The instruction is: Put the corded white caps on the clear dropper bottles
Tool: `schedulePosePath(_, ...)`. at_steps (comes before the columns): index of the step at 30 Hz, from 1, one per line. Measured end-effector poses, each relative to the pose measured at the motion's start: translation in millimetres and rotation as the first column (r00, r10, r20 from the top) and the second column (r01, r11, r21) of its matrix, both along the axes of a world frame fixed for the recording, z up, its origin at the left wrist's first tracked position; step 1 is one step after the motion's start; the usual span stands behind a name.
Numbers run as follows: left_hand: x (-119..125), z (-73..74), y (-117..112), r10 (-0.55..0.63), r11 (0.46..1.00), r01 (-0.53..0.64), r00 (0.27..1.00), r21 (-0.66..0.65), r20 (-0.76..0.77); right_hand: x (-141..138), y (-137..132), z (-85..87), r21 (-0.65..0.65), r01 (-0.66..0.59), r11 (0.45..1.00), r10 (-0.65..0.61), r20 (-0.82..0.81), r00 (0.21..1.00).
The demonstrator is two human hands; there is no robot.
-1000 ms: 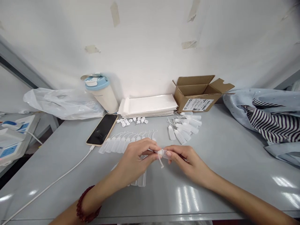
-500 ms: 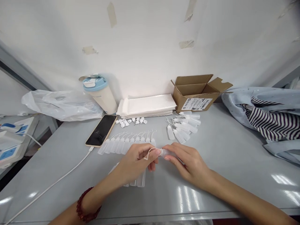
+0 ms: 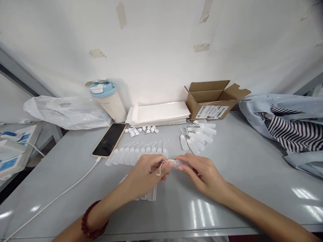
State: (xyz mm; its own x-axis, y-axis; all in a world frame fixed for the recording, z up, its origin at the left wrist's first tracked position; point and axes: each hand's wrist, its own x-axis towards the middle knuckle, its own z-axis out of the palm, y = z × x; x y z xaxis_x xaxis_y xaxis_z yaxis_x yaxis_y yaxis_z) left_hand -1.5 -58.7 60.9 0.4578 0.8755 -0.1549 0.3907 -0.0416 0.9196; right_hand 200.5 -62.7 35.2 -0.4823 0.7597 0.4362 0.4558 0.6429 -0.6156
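Between my two hands lies a small translucent squeeze bottle, held sideways over the table. My left hand pinches its neck end, where a thin white strap curls out over the thumb. Fingers and thumb of my right hand are closed round the bottle's body. Just beyond my left hand, a row of similar bottles with curved straps lies on the table. More bottles lie under my left hand and forearm, partly hidden by them. A fanned pile of bottles rests farther back on the right.
Small white caps lie in front of a stack of white packets. An open cardboard box stands behind the pile. To the left are a phone with its cable, a tumbler and a plastic bag. Cloth lies at right.
Both hands keep their hold on the bottle. The strap's free end has swung slightly downward, and the left fingers have shifted a little around the neck.
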Motion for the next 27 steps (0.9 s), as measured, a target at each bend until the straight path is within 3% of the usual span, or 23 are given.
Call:
schedulePosePath(3,-0.3,0.2,-1.8,-0.034,0.999,0.033,0.999,-0.009,-0.024,0.2,-0.4,-3.1,0.072,-0.026,0.997,0.025,0.018,1.0)
schedulePosePath(6,-1.2,0.3,-2.4,-0.088,0.996,0.089,0.994,0.005,-0.057,0.7,-0.9,-2.6,0.06,-0.05,0.997,0.05,0.0,0.999)
schedulePosePath(9,-2.7,-4.3,-2.6,-0.137,0.962,0.168,0.979,0.217,-0.149,0.9,-0.1,1.8,-0.1,-0.066,0.993,0.06,-0.064,0.996)
schedulePosePath(12,-3.8,-12.6,-3.3,-0.141,0.86,0.253,0.952,0.444,-0.27,0.4,2.1,6.8,-0.338,-0.047,0.94,0.03,-0.054,0.998)
schedulePosePath(14,-3.7,-15.7,-3.6,-0.135,0.84,0.275,0.941,0.468,-0.311,-0.1,2.6,8.4,-0.453,-0.02,0.891,0.002,-0.038,0.999)
schedulePosePath(17,-2.4,-12.7,-3.5,-0.125,0.905,0.222,0.954,0.363,-0.272,-0.2,0.4,7.8,-0.495,0.001,0.869,-0.034,-0.059,0.998)
schedulePosePath(20,-0.6,-5.0,-3.4,-0.124,0.972,0.153,0.979,0.178,-0.163,0.7,-2.9,4.3,-0.365,-0.002,0.931,-0.018,-0.052,0.999)
schedulePosePath(23,0.1,0.0,-3.2,-0.09,0.994,0.095,0.992,0.061,-0.084,2.1,-2.9,-0.5,-0.119,-0.032,0.992,0.032,-0.007,0.999)
schedulePosePath(25,0.0,1.1,-2.3,-0.049,0.999,0.049,0.998,-0.007,-0.033,2.9,-1.0,-3.5,0.081,-0.052,0.995,0.049,0.043,0.998)
schedulePosePath(27,-0.3,1.0,-0.8,-0.037,0.997,0.04,0.999,-0.071,0.032,3.5,0.8,-5.4,0.257,-0.061,0.964,0.038,0.095,0.995)
